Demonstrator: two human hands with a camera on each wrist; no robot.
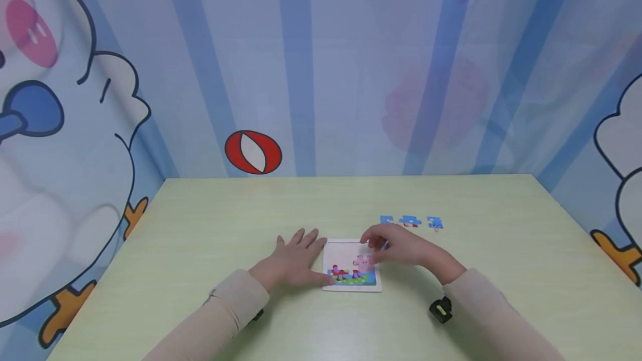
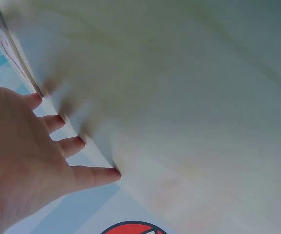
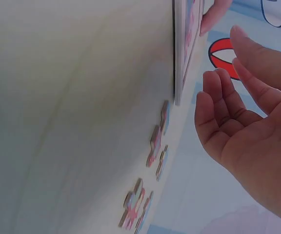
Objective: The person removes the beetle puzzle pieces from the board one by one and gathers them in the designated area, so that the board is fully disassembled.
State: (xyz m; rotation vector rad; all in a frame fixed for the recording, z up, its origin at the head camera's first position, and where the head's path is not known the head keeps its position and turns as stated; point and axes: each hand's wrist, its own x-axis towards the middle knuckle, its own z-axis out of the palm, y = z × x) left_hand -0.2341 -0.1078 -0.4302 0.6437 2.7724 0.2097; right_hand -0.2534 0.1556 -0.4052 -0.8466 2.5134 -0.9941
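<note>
A small jigsaw puzzle in a white-framed tray point(image 1: 344, 288) lies near the middle of the table. Its lower part shows a colourful picture, with a pink pig piece point(image 1: 363, 263) at the right; the upper left is bare white. My left hand point(image 1: 292, 261) rests spread beside the tray, its thumb over the lower left edge. In the left wrist view the left hand point(image 2: 28, 151) has straight fingers. Over the tray's right side hovers my right hand point(image 1: 401, 245), fingers loosely bent. The right wrist view shows this hand point(image 3: 257, 112) with nothing between thumb and fingers.
Loose puzzle pieces, including a blue one point(image 1: 410, 220) and another point(image 1: 434, 223), lie behind the right hand. The right wrist view shows several pieces point(image 3: 133, 207) there. A pale table point(image 1: 225, 210) stands against a blue striped cloth point(image 1: 341, 99) printed with cartoon figures.
</note>
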